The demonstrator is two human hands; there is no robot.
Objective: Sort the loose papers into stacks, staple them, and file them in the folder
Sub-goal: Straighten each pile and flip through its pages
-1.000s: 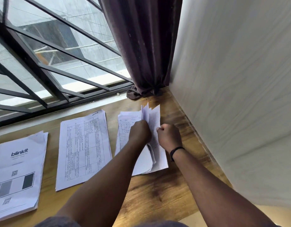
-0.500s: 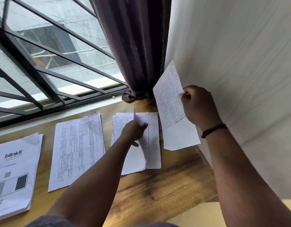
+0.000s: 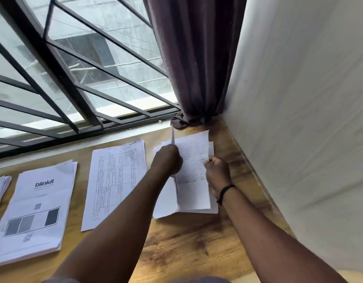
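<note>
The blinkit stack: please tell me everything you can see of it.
The blinkit stack is a thick pile of white paper sheets, slightly fanned at the edges. Its top sheet shows a "blinkit" logo, two QR codes and a strip of grey and dark boxes. It lies flat on the wooden table, left of the table-printed stack. Neither hand touches it.

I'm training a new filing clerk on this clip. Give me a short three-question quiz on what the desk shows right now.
1. True or false: the blinkit stack lies left of the table-form stack.
2. Which hand wears the black wristband? A left, B right.
3. Fill in: the right hand pinches a handwritten ____ over the rightmost pile.

Key: 1 true; 2 B; 3 sheet.
</note>
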